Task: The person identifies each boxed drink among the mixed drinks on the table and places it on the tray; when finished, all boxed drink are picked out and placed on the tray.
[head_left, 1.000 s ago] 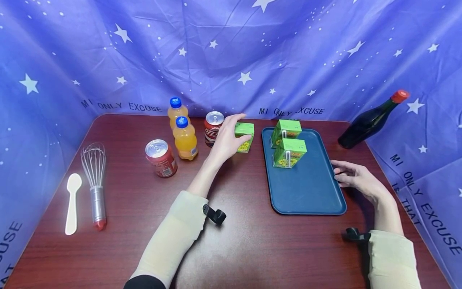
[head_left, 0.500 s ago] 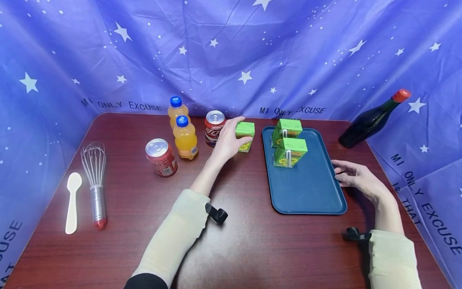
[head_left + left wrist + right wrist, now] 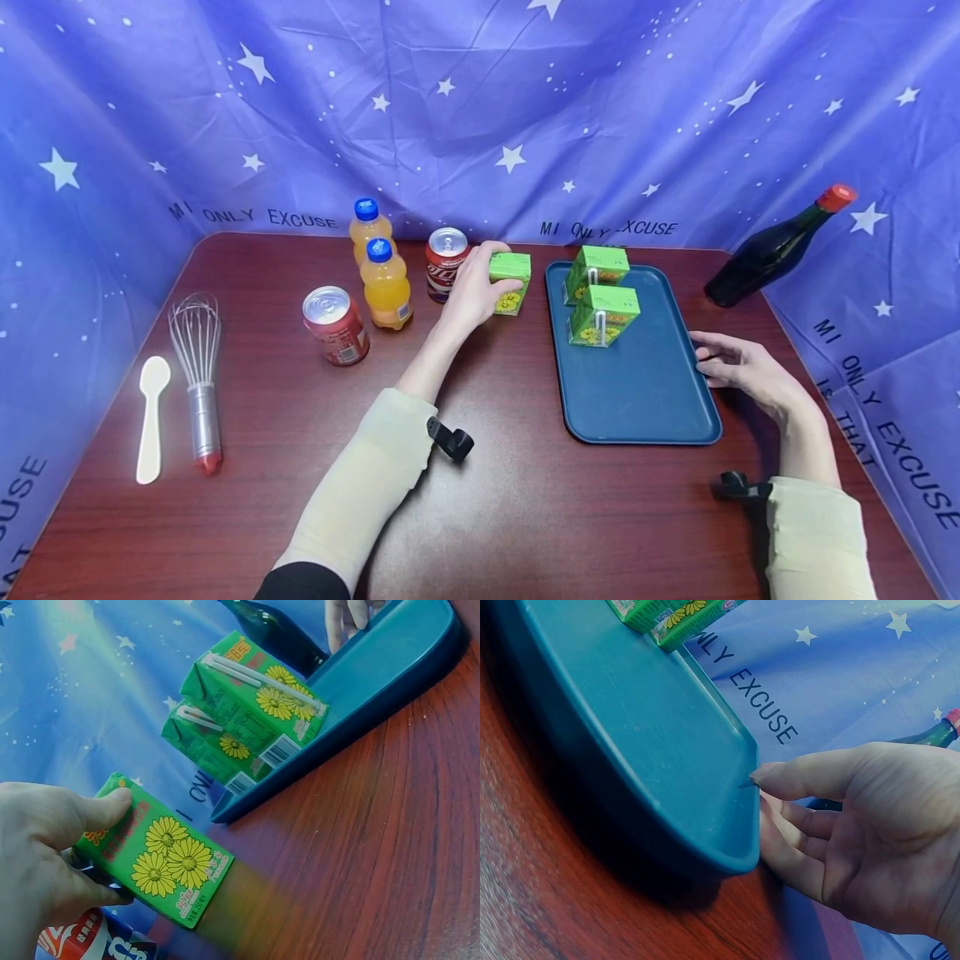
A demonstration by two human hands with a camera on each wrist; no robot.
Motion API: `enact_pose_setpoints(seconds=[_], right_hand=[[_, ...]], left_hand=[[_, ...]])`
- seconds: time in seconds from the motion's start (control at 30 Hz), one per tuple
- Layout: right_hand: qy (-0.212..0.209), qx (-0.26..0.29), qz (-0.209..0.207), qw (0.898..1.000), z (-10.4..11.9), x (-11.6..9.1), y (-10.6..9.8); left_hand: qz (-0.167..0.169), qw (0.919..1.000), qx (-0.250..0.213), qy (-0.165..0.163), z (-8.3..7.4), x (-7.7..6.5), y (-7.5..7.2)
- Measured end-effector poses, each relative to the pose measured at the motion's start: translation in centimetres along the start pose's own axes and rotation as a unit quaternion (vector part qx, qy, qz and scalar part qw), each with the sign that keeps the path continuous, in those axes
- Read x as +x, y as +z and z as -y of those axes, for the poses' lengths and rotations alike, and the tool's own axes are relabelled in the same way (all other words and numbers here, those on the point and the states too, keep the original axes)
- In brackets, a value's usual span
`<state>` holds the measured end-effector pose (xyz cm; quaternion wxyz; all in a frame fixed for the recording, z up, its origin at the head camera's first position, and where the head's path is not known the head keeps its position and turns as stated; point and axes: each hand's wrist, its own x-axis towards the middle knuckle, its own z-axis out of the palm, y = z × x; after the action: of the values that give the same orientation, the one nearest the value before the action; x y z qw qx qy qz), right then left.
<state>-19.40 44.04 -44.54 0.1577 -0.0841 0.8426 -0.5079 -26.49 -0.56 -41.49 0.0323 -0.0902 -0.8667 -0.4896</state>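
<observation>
My left hand grips a green drink carton with yellow flowers on it, thumb on one broad face and fingers on the far side. The carton stands upright at the back of the table, just right of a dark red soda can. To its right lies a blue tray, bearing two matching cartons, a front one and a back one, both upright with straws attached. My right hand holds the tray's right rim, the thumb at its top edge and the fingers against the outside.
Left of the left arm stand a red can and two orange drink bottles with blue caps, the nearer bottle in front. A whisk and white spoon lie far left. A dark bottle leans back right against the starry curtain.
The left hand's fingers have come down and closed round the drink carton, which stays in place. The right hand and the tray have not visibly moved.
</observation>
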Motion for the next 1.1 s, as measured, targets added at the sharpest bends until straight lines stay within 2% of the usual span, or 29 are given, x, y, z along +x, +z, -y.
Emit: enact_pose_setpoints(seconds=[0.6,0.8,1.1], right_hand=[[0.014,-0.022,-0.005,1.0,-0.1,0.1,-0.1],[0.019,-0.026,-0.006,0.999,0.1,0.0,-0.2],[0.014,-0.019,-0.004,1.0,0.0,0.0,-0.2]], left_hand=[[0.009,0.9999,-0.004,0.004,-0.5,-0.3,-0.1],[0.02,0.9998,-0.003,0.007,-1.4,-0.8,-0.6],[0.02,0.9991,0.01,0.036,-2.5,-2.1,-0.9]])
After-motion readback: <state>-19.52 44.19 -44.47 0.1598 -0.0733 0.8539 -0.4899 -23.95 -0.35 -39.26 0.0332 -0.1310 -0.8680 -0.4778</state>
